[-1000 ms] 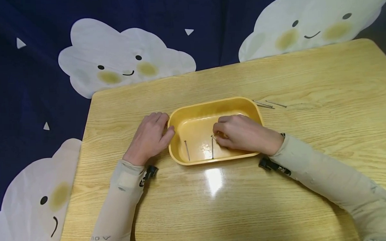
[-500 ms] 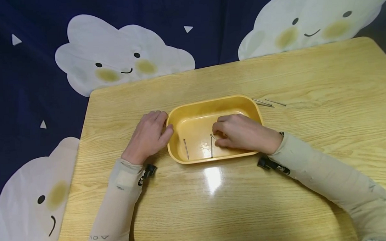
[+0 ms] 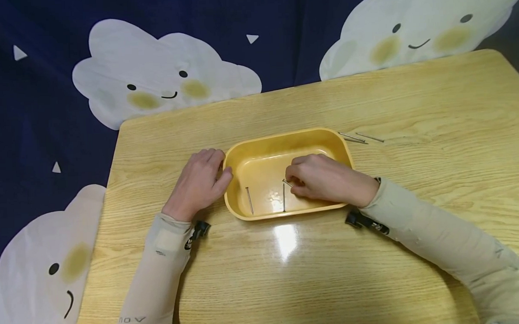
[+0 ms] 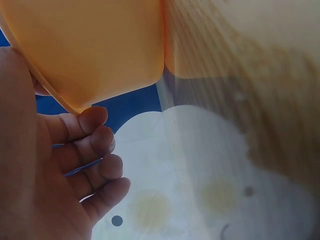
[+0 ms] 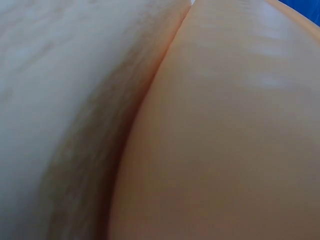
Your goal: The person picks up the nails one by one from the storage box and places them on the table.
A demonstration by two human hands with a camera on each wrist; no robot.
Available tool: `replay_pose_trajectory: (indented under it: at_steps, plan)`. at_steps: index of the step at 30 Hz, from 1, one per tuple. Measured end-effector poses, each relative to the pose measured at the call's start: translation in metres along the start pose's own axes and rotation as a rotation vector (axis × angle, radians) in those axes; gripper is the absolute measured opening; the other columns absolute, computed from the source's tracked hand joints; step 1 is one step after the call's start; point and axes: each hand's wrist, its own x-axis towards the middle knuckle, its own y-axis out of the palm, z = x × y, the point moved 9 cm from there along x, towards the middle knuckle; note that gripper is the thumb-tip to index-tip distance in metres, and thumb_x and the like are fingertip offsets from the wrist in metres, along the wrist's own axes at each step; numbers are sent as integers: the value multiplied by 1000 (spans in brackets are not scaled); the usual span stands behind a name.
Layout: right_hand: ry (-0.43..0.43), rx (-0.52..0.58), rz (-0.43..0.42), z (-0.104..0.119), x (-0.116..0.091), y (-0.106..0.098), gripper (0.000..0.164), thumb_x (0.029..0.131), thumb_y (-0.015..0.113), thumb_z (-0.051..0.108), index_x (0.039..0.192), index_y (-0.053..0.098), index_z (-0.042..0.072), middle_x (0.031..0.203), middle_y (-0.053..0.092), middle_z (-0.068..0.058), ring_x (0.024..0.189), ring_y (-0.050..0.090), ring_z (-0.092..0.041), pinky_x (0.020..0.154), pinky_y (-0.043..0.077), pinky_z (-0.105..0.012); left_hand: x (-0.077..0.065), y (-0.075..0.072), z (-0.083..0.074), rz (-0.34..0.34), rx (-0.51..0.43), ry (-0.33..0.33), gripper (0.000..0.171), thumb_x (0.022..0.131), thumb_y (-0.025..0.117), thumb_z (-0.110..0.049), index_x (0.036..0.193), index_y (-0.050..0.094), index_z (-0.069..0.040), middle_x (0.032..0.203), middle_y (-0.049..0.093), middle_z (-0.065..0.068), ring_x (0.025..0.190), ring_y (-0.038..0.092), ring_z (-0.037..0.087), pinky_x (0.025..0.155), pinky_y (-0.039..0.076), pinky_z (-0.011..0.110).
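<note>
A yellow oblong plastic tray (image 3: 259, 144) sits on the table. My left hand (image 3: 200, 183) grips its left end, thumb over the rim; in the left wrist view the index fingertip touches the rim while the other fingers of the hand (image 4: 75, 150) curl below it. My right hand (image 3: 324, 179) reaches into the tray and pinches a nail (image 3: 287, 183), whose head end pokes out past the fingers; the rest is hidden. Just left of it stretches a second nail (image 3: 284, 199), and another nail (image 3: 250, 201) lies near the left end. The right wrist view is filled by the tray's outer wall (image 5: 225, 150).
Beyond the tray's back right corner, several nails (image 3: 370, 137) lie on the wooden table (image 3: 263, 276). A dark blue cloth with smiling clouds (image 3: 166, 74) hangs along the far and left table edges.
Both hands keep their places at the tray, and the nails stay where they were. Only the head view has shifted very slightly.
</note>
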Motion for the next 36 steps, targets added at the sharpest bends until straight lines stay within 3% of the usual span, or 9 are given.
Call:
replay_pose_trajectory:
  at_steps: [15, 25, 36]
  plan:
    - [24, 10, 16, 0, 0, 2, 21, 88, 74, 14, 74, 59, 17, 72, 54, 3, 65, 48, -10, 65, 42, -29, -1, -1, -1, -11, 0, 4, 23, 94, 48, -26, 86, 54, -5, 71, 46, 5, 67, 45, 24, 67, 39, 37]
    - [8, -6, -5, 1, -1, 0, 15, 89, 73, 12, 77, 65, 16, 73, 60, 3, 65, 52, -10, 65, 47, -29, 0, -1, -2, -12, 3, 0, 23, 94, 48, -26, 85, 53, -5, 71, 45, 5, 67, 44, 24, 67, 38, 36]
    - [-55, -12, -30, 7, -1, -1, 3, 91, 72, 8, 90, 72, 11, 83, 68, -1, 72, 62, -10, 68, 55, -31, 0, -1, -3, -14, 3, 4, 24, 95, 48, -26, 86, 54, -5, 71, 45, 5, 67, 44, 24, 67, 38, 36]
